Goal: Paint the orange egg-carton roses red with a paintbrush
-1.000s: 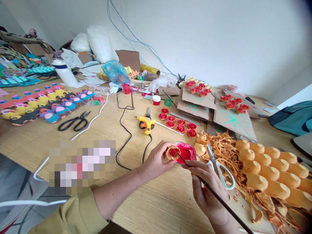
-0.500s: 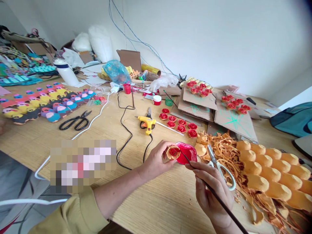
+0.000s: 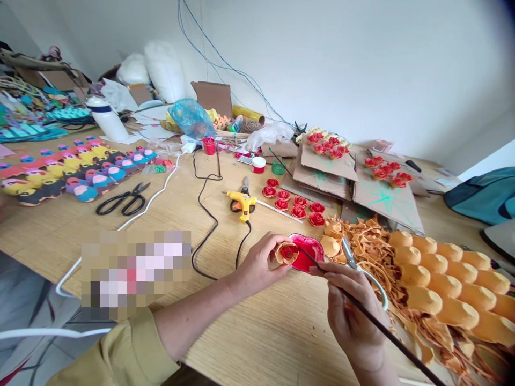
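Note:
Between the fingers of my left hand (image 3: 263, 260) is a small orange paper flower (image 3: 286, 253), its inner petals painted red. My right hand (image 3: 356, 308) grips a long dark paintbrush (image 3: 386, 332), whose tip points at the flower; whether it touches the petals I cannot tell. Just behind the flower sits a dish of red paint (image 3: 308, 254), partly hidden by the flower and brush. Several red painted flowers (image 3: 299, 212) stand beyond the dish. Scissors with pale handles (image 3: 372, 281) lie past my right hand, partly covered by it.
A yellow glue gun (image 3: 243, 205) with its black cord lies ahead of my left hand. Orange egg-carton cups (image 3: 438, 289) and trimmings (image 3: 378, 257) spread on the right. Stacked cardboard (image 3: 325, 171) bears more flowers. Black scissors (image 3: 120, 202) and painted cartons (image 3: 74, 169) are on the left.
My right hand has moved slightly right, and the brush's handle has swung with it. My left hand keeps the flower in nearly the same spot.

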{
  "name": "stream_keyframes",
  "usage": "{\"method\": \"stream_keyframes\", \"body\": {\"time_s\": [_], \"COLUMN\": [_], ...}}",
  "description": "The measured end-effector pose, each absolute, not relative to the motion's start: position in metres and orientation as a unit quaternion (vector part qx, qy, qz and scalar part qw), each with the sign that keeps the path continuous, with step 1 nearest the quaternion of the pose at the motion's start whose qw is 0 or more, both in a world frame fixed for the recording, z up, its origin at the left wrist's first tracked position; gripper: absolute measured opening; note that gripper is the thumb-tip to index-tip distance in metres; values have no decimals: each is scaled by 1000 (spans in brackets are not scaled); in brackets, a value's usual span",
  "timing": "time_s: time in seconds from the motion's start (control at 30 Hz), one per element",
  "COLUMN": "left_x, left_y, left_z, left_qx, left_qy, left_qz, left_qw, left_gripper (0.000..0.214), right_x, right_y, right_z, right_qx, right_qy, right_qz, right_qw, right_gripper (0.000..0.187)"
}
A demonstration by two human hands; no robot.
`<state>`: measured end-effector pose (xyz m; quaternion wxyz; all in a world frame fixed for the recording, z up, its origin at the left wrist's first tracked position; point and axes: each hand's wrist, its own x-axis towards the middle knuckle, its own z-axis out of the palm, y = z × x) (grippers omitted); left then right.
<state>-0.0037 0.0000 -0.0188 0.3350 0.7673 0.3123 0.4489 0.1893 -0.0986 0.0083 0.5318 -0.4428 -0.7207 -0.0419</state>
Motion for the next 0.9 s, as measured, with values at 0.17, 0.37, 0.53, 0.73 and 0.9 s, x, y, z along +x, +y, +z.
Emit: {"method": "stream_keyframes", "body": {"time_s": [0.17,0.37,0.53,0.73,0.9], "left_x": [-4,-3,-3,-2,-2], "left_y": [0,1,1,1,1], "left_z": [-19,-20,-23,-24,-25], "left_qx": [754,750,740,729,720], "left_qy": [317,308,315,331,332], "left_qz": [459,464,464,473,464], "left_qw": [346,358,371,368,394], "left_gripper": [32,39,38,34,34], "right_x": [188,185,185,189,186], "right_y": [-100,-98,-97,-101,-101], "right_z": [10,4,4,3,5], "right_qx": [-429,-410,-405,-397,-394], "right_qy": [-713,-750,-763,-762,-763], "right_qz": [-28,8,-12,-30,-15], "right_qw": [554,519,503,510,513], "right_gripper": [27,34,36,38,37]}}
